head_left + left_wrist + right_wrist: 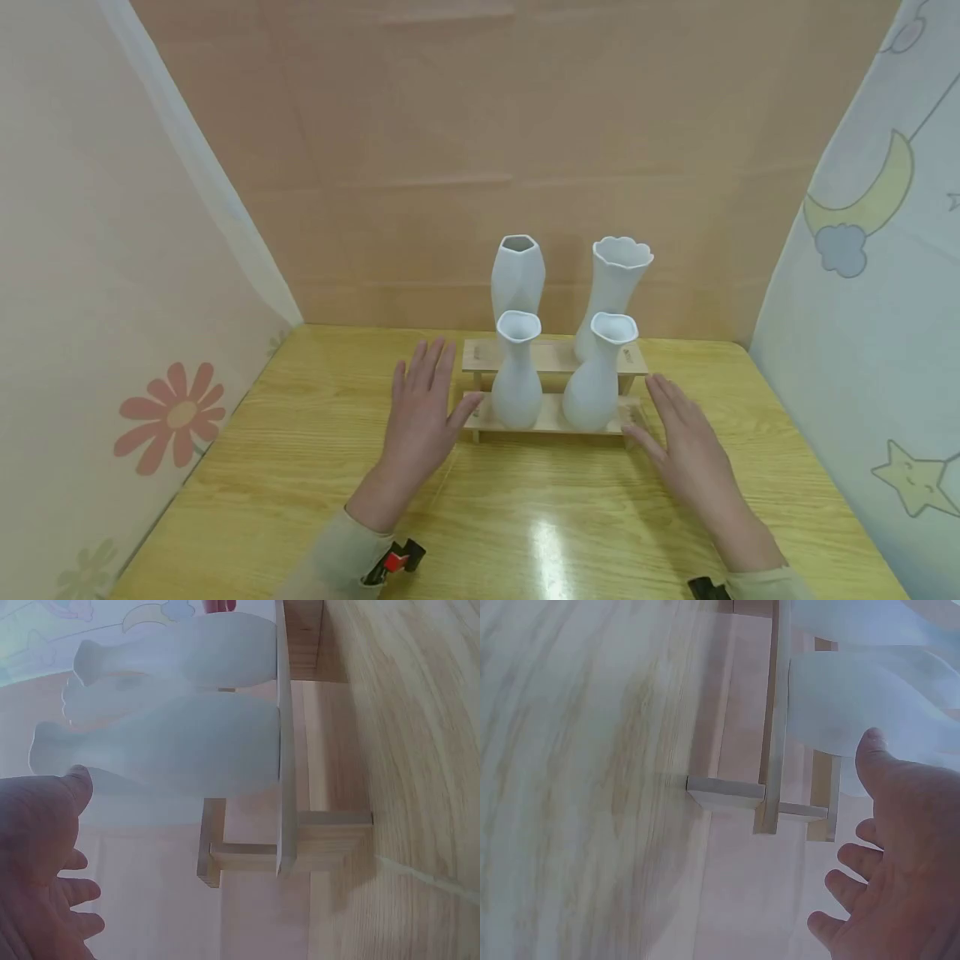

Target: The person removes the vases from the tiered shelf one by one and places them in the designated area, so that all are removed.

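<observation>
A two-tier wooden stand (551, 425) carries white vases in two rows. On its front tier are two narrow-necked vases, a left one (517, 375) and a right one (597, 379). Behind them, on the upper tier, rise a faceted vase (518, 271) at left and a vase with a scalloped rim (617, 275) at right. My left hand (422, 417) is held with straight fingers beside the stand's left end. Off the right end is my right hand (690, 446), its fingers extended too. Neither hand grips anything; whether the thumbs touch the stand I cannot tell.
The stand rests on a wood-grain table (300, 467) near its back edge. A tan cloth backdrop (420, 167) hangs behind. Patterned cloths flank both sides, with a flower (180, 414) on the left and a moon (873, 187) on the right.
</observation>
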`<state>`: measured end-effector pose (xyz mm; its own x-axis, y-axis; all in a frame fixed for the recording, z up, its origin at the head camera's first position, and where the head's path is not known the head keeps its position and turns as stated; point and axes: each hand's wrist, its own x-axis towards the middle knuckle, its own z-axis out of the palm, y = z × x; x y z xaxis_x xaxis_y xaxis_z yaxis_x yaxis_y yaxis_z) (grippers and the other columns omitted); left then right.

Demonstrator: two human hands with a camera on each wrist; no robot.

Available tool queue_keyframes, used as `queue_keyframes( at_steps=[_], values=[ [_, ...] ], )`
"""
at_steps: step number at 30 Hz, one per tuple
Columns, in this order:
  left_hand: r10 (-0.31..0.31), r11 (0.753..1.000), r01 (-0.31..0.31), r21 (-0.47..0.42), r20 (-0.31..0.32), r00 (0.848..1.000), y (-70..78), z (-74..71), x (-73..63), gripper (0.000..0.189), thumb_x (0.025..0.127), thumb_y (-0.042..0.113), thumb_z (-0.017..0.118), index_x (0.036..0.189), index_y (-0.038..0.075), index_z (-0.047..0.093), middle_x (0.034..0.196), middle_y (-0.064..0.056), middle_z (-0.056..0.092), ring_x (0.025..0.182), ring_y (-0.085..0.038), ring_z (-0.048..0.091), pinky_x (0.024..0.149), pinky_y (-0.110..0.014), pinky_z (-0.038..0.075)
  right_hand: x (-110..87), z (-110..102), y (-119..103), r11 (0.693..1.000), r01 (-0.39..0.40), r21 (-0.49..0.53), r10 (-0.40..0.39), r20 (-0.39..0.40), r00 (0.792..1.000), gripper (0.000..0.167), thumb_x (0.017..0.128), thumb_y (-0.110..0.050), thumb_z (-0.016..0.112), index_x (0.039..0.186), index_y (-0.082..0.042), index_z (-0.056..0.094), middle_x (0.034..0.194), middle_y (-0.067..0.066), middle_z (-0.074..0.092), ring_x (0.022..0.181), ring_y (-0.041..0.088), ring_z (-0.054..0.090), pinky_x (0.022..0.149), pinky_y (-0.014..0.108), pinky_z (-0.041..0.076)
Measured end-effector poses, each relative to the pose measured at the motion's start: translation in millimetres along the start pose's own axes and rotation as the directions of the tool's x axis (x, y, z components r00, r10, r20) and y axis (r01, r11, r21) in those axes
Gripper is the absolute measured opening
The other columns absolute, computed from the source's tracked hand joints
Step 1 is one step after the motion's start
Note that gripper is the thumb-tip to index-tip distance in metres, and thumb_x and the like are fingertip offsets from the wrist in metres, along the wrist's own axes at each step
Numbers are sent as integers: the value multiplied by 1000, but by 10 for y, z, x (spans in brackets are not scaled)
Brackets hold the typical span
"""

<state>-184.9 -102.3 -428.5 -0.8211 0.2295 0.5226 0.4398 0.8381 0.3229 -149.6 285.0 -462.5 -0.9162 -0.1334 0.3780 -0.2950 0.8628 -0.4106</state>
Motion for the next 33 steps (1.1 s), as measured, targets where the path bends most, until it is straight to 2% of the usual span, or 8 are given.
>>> queue_keyframes(
  at_steps=[4, 6, 8, 12, 21, 27, 33],
  values=[
    [-3, 999, 4, -36, 7, 1000, 55, -25, 23, 83, 108, 46, 71, 171, 4, 36, 175, -22, 36, 166, -42, 22, 129, -72, 18, 20, 12, -12, 998, -43, 41, 42, 22, 999, 88, 110, -43, 70, 174, -3, 26, 177, 27, 26, 155, 60, 30, 119, 80, 28],
    [-4, 999, 5, -52, 9, 1000, 81, -33, 38, 83, 108, 45, 70, 171, 4, 35, 175, -21, 36, 166, -42, 22, 130, -71, 18, 23, 16, -17, 995, -76, 59, 73, 44, 996, 89, 110, -44, 69, 175, -5, 24, 177, 28, 24, 154, 62, 31, 111, 85, 32],
    [-4, 998, 5, -61, 7, 1000, 106, -43, 53, 82, 109, 45, 70, 171, 4, 35, 175, -21, 35, 166, -41, 22, 130, -70, 17, 23, 30, -9, 992, -99, 77, 95, 61, 994, 89, 110, -45, 69, 175, -5, 23, 177, 29, 25, 153, 63, 31, 109, 86, 34],
    [6, 996, -7, -88, -8, 1000, 147, -62, 90, 83, 109, 44, 70, 171, 3, 34, 176, -20, 34, 165, -42, 24, 131, -69, 17, 18, 74, 24, 986, -127, 111, 118, 86, 989, 89, 110, -46, 69, 174, -3, 25, 176, 30, 25, 153, 63, 31, 109, 86, 34],
    [31, 978, -41, -206, -54, 998, 233, -82, 173, 82, 109, 41, 71, 172, 4, 32, 177, -15, 34, 165, -39, 25, 131, -66, 19, 31, 160, 92, 970, -146, 192, 125, 116, 985, 85, 106, -39, 77, 170, -2, 36, 174, 29, 29, 152, 63, 34, 110, 86, 35],
    [4, 958, -17, -286, -46, 999, 308, -92, 228, 79, 109, 38, 72, 171, 5, 35, 176, -15, 37, 165, -36, 26, 133, -60, 21, 44, 194, 138, 956, -173, 235, 142, 142, 980, 82, 104, -38, 80, 168, -4, 41, 174, 29, 29, 153, 63, 31, 110, 87, 32],
    [-37, 936, 22, -351, -36, 999, 379, -74, 272, 79, 107, 38, 74, 170, 7, 38, 175, -13, 39, 165, -35, 27, 130, -64, 27, 59, 234, 177, 938, -197, 285, 150, 179, 972, 80, 104, -40, 79, 167, -7, 44, 175, 30, 26, 154, 63, 30, 113, 85, 32]
  ],
)
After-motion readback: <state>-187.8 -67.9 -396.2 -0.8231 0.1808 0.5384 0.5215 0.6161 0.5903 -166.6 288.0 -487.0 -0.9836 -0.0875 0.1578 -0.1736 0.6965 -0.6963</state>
